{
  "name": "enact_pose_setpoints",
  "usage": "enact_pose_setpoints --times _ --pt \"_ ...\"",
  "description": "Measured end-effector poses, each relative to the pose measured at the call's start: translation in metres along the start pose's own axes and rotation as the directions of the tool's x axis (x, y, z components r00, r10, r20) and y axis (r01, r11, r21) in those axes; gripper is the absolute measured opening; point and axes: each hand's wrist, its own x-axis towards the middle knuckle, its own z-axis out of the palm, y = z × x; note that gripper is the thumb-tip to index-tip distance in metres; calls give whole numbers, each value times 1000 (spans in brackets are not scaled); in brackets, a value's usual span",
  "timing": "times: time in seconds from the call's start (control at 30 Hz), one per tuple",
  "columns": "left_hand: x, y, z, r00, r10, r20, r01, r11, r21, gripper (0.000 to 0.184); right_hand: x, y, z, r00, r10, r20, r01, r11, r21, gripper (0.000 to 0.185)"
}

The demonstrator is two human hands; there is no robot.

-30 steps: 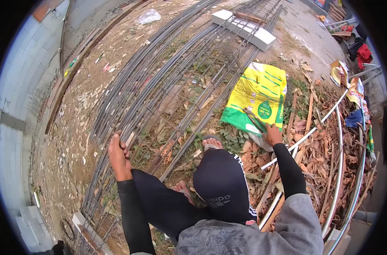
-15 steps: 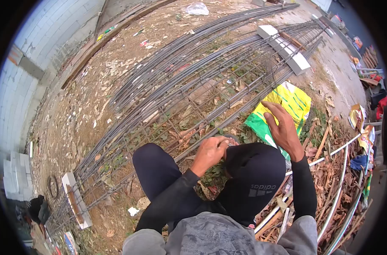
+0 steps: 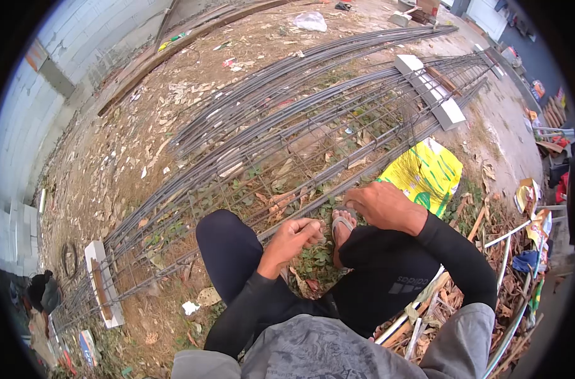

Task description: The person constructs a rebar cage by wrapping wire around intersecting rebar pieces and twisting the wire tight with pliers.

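My left hand [image 3: 288, 245] is closed in a pinch above the ground between my knees; anything between its fingertips is too small to make out. My right hand [image 3: 384, 206] is beside it, over the near edge of a yellow and green bag [image 3: 440, 165], fingers curled toward the left hand. What those fingers hold, if anything, is hidden. Just ahead of both hands lies a long cage of steel rebar [image 3: 287, 148], tied with cross bars. Thin dark wire strands [image 3: 416, 165] seem to lie across the bag. My sandalled foot [image 3: 343, 227] shows between the hands.
White blocks [image 3: 429, 91] prop the rebar at the far right, and another white block [image 3: 104, 284] supports it at left. Pipes [image 3: 503, 268], sticks and dry leaves litter my right side. A block wall [image 3: 79, 47] stands at upper left; a person [image 3: 44, 292] is at far left.
My right hand has come down and left from above the bag, its fingers curling. My left hand has dropped slightly back toward me. My right knee has tilted outward, uncovering the foot.
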Motion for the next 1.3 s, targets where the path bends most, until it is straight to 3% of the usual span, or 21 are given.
enact_pose_setpoints --times 0.03,0.17,0.27,0.37,0.47,0.57,0.77,0.87,0.97,1.07,1.17,1.3 --pt "-4 -2 -6 994 -100 50 103 993 -65 36 1 0 0 1000 5 12 -5 1000 -13 15" --pt "-11 -9 1 990 -132 43 137 976 -170 28 -6 9 13 990 -87 109 99 989 -110 17" --pt "-6 -14 10 982 -163 94 185 931 -315 27 -3 8 21 980 12 197 9 995 -102 18" --pt "2 -18 19 983 -172 59 182 921 -345 26 -6 -1 14 969 -117 220 78 981 178 20" --pt "7 -19 23 986 -162 43 166 912 -374 27 -2 3 13 966 -82 245 33 980 198 22" --pt "9 -15 25 978 -195 75 209 885 -416 25 -1 7 12 979 -110 169 65 965 252 22" --pt "15 -17 21 993 -113 11 109 922 -371 23 -4 2 1 988 -109 110 79 966 246 19" --pt "23 -19 20 995 -98 16 98 935 -341 25 0 11 8 990 -138 33 123 949 289 17" --pt "38 -12 17 987 -159 39 162 912 -378 34 0 14 8 998 -68 -17 70 958 277 17" --pt "84 -35 -9 959 86 -271 -48 988 144 44 2 23 5 990 66 -127 -36 974 225 18" --pt "126 -30 -28 873 252 -417 38 817 575 50 2 30 -5 959 166 -230 -129 977 170 16" --pt "180 -57 -54 919 246 -308 89 632 770 53 3 34 -11 901 182 -395 -111 974 196 14"
